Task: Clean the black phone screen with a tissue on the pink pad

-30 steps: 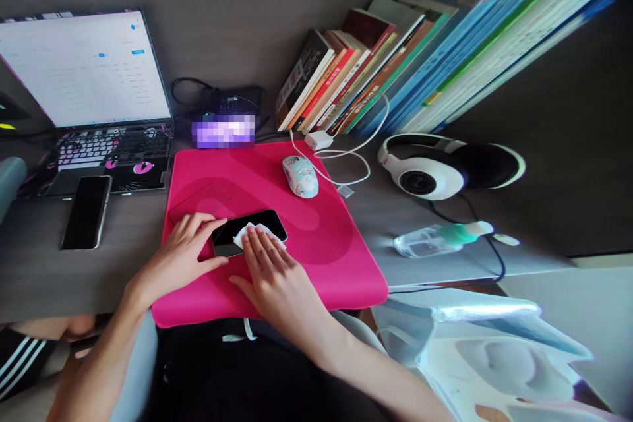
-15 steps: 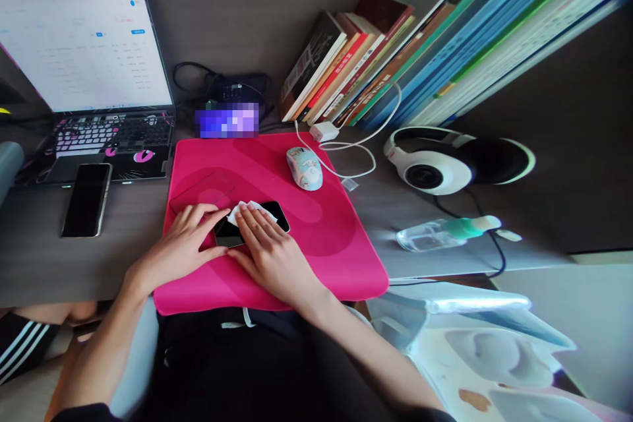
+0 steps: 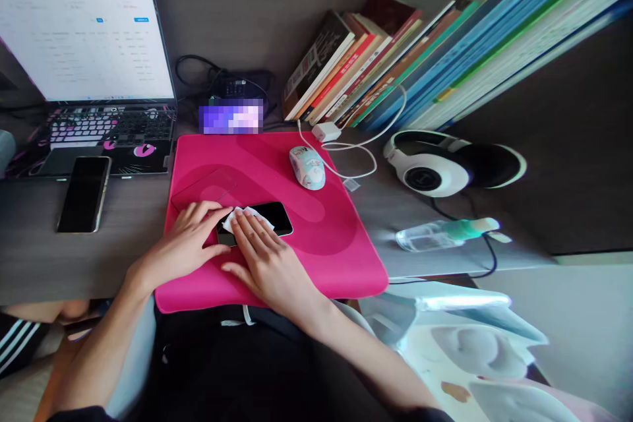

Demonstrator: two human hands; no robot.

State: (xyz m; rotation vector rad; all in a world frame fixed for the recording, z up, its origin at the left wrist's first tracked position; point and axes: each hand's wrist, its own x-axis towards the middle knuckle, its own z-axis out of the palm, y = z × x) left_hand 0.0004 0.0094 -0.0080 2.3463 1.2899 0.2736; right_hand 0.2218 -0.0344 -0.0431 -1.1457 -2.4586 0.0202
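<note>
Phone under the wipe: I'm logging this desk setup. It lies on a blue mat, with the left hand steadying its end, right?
Not blue. The head view shows the phone on a pink mat. The left hand does steady its end.

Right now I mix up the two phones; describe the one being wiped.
On the pink mat mid-desk, the left hand steadies a phone and the right hand presses a white wipe on it. The other phone, beside the laptop, lies bare.

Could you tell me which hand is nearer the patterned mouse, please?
The right. The right hand presses a wipe just below-left of the mouse; the left hand sits farther left, steadying the phone.
</note>
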